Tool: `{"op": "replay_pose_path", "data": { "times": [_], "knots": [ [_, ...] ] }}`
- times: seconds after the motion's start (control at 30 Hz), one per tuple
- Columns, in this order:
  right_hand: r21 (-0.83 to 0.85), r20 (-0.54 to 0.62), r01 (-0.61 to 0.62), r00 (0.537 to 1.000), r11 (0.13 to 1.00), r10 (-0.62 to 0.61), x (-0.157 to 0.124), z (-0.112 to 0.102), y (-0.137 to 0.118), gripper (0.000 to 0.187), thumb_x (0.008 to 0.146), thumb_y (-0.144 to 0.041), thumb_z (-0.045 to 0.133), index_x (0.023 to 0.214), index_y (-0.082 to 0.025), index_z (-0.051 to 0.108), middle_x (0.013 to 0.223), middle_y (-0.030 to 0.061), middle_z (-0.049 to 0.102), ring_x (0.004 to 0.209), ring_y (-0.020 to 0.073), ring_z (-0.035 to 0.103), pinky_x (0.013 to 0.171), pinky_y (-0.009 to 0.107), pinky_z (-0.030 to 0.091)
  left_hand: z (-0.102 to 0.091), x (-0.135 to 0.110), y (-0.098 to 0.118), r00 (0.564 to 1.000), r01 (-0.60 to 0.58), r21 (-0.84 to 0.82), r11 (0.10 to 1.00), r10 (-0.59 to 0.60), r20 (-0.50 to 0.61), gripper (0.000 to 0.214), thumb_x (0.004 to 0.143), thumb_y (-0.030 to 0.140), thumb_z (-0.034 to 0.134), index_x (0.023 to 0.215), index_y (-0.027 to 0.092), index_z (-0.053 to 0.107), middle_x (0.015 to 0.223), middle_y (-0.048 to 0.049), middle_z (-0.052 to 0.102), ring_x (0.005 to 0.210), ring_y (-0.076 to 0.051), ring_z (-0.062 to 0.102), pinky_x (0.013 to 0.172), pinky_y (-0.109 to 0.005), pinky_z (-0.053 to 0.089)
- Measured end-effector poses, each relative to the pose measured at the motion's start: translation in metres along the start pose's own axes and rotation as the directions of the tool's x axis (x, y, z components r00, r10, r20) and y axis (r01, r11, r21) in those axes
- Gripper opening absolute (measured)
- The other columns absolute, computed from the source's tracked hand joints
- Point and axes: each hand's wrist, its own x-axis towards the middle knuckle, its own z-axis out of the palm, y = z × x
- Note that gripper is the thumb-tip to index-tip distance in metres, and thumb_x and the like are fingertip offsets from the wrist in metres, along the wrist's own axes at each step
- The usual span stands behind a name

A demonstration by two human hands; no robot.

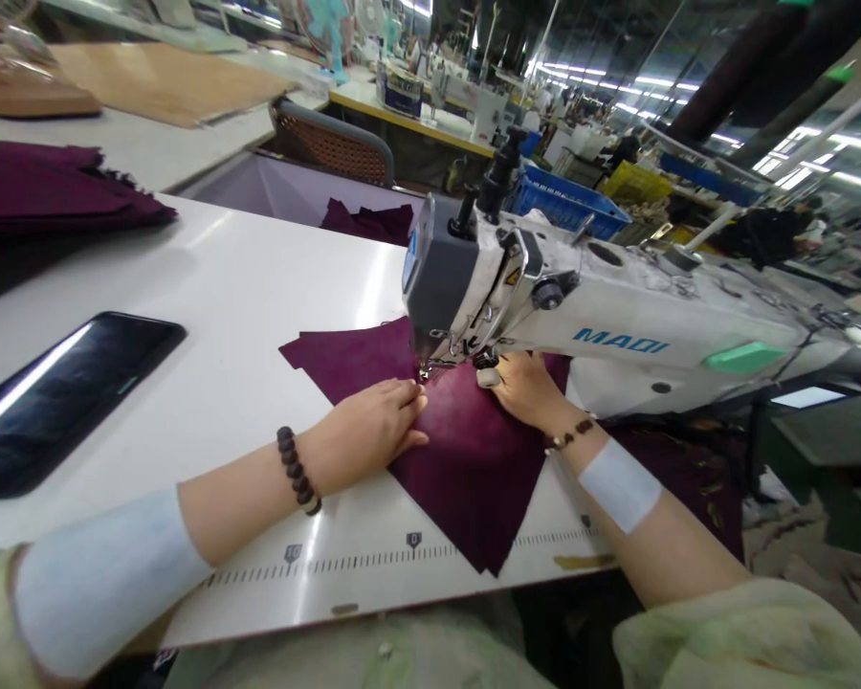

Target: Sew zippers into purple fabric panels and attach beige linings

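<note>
On the white bench (258, 277) stands the machine (617, 301); the maroon cloth (474, 450) lies flat on the bench, partly under the machine's head (441, 273); the work looks under way, though how much is stitched or left does not show; the cloth narrows toward the person and the near edge, one corner jutting left; with part hidden, its long axis cannot be settled; the left hand (373, 431) rests on it, fingers together; the right hand (527, 388), half hidden, touches its far side; neither grip can be told; between them is the foot (425, 371).
</note>
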Motion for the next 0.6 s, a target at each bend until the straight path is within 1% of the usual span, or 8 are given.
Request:
{"op": "replay_pose_path", "data": {
  "times": [0.1, 0.17, 0.23, 0.33, 0.4, 0.43, 0.5, 0.6],
  "knots": [
    [-0.011, 0.037, -0.067, 0.997, 0.998, 0.068, 0.005, 0.014, 0.017, 0.035, 0.094, -0.033, 0.035, 0.124, -0.019, 0.049, 0.127, 0.0126, 0.048, 0.119, 0.0277, 0.040, 0.095, 0.060, 0.030, 0.008, -0.010, 0.008, 1.000, -0.017, -0.003, 1.000, 0.017, -0.007, 0.046, 0.087, 0.037, 0.053, 0.117, 0.003, 0.053, 0.121, -0.0198, 0.055, 0.114, -0.029, 0.051, 0.099, -0.041, 0.040],
    [-0.045, 0.033, -0.124, 0.991, 0.991, 0.126, -0.013, 0.020, 0.008, 0.042, 0.094, -0.038, 0.035, 0.132, -0.021, 0.041, 0.137, 0.0148, 0.037, 0.126, 0.0313, 0.032, 0.092, 0.061, 0.032, 0.012, -0.017, 0.002, 1.000, -0.009, -0.002, 1.000, 0.009, 0.006, 0.045, 0.089, 0.038, 0.050, 0.119, 0.005, 0.052, 0.124, -0.0183, 0.054, 0.117, -0.028, 0.049, 0.101, -0.042, 0.038],
    [-0.124, 0.033, -0.208, 0.976, 0.970, 0.213, -0.041, 0.021, -0.013, 0.050, 0.092, -0.044, 0.037, 0.137, -0.022, 0.034, 0.141, 0.0193, 0.029, 0.127, 0.0364, 0.031, 0.086, 0.059, 0.038, 0.011, -0.021, -0.009, 1.000, 0.009, -0.002, 1.000, -0.009, 0.009, 0.044, 0.092, 0.040, 0.042, 0.119, 0.007, 0.053, 0.124, -0.0161, 0.055, 0.117, -0.027, 0.049, 0.101, -0.042, 0.038],
    [-0.252, 0.086, -0.254, 0.955, 0.934, 0.283, -0.080, 0.012, -0.046, 0.060, 0.086, -0.048, 0.048, 0.138, -0.021, 0.034, 0.132, 0.0279, 0.038, 0.114, 0.0397, 0.046, 0.076, 0.050, 0.046, 0.004, -0.020, -0.023, 0.999, 0.049, -0.016, 0.999, -0.049, -0.008, 0.045, 0.094, 0.041, 0.035, 0.115, 0.007, 0.055, 0.119, -0.0152, 0.058, 0.110, -0.025, 0.054, 0.097, -0.040, 0.043],
    [-0.285, 0.150, -0.242, 0.944, 0.927, 0.293, -0.090, 0.000, -0.059, 0.055, 0.087, -0.044, 0.050, 0.135, -0.021, 0.040, 0.125, 0.0266, 0.047, 0.104, 0.0362, 0.054, 0.074, 0.047, 0.048, 0.000, -0.013, -0.025, 0.998, 0.064, -0.026, 0.998, -0.064, -0.023, 0.044, 0.094, 0.041, 0.037, 0.113, 0.007, 0.057, 0.115, -0.0154, 0.059, 0.105, -0.025, 0.056, 0.093, -0.038, 0.045],
    [-0.287, 0.157, -0.240, 0.944, 0.928, 0.292, -0.089, -0.006, -0.062, 0.051, 0.087, -0.041, 0.049, 0.134, -0.020, 0.043, 0.124, 0.0256, 0.049, 0.103, 0.0353, 0.055, 0.075, 0.047, 0.047, -0.001, -0.009, -0.024, 0.997, 0.067, -0.025, 0.997, -0.067, -0.027, 0.043, 0.092, 0.041, 0.040, 0.112, 0.007, 0.057, 0.114, -0.0156, 0.059, 0.103, -0.025, 0.056, 0.092, -0.037, 0.046],
    [-0.234, 0.102, -0.215, 0.964, 0.948, 0.244, -0.075, -0.015, -0.064, 0.047, 0.090, -0.038, 0.045, 0.132, -0.016, 0.044, 0.126, 0.0235, 0.047, 0.110, 0.0346, 0.050, 0.083, 0.049, 0.044, -0.001, 0.000, -0.020, 0.997, 0.075, -0.010, 0.997, -0.075, -0.028, 0.044, 0.089, 0.043, 0.048, 0.107, 0.005, 0.059, 0.111, -0.0167, 0.058, 0.101, -0.026, 0.056, 0.091, -0.036, 0.046],
    [-0.035, -0.018, -0.070, 0.997, 0.997, 0.069, -0.047, -0.014, -0.067, 0.044, 0.093, -0.034, 0.039, 0.132, -0.015, 0.042, 0.132, 0.0177, 0.044, 0.121, 0.0291, 0.041, 0.096, 0.048, 0.037, 0.003, 0.009, -0.013, 0.994, 0.107, 0.018, 0.994, -0.106, -0.004, 0.047, 0.082, 0.048, 0.056, 0.100, 0.004, 0.060, 0.104, -0.0173, 0.058, 0.098, -0.027, 0.056, 0.090, -0.036, 0.045]
  ]
}}
